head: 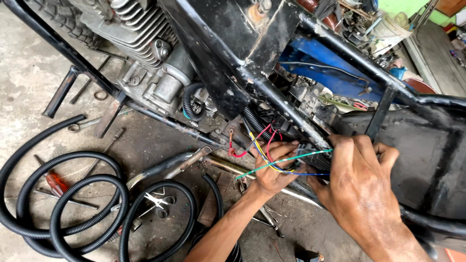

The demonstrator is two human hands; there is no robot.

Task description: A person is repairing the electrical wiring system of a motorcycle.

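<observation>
Black steel: the motorcycle frame (272, 92) runs across the upper half of the view, its tubes scuffed and bare, with the silver finned engine (145, 53) mounted at upper left.
Wires: a bundle of thin coloured wires (272, 153), red, yellow, blue and green, spills out from under the frame tube at centre; the green one stretches from lower left up to the right between the two hands.
Connector: a small dark plug (307, 154) sits between the hands, just below the frame tube; its detail is too small to tell.
Left hand (274, 167): fingers curled around the wire bundle, gripping it, knuckles toward the camera, forearm coming up from the bottom edge.
Right hand (359, 189): fingers bent and pinched at the connector and the wire ends, back of the hand toward the camera.
Floor: stained concrete (29, 82) at left.
Tubing: long loops of black corrugated conduit (73, 213) coil on the floor at lower left.
Tools: a red-handled screwdriver (56, 183) lies inside the coils, and scissors (158, 203) rest just right of them.
Exhaust pipe (170, 167): lies on the floor below the engine.
</observation>
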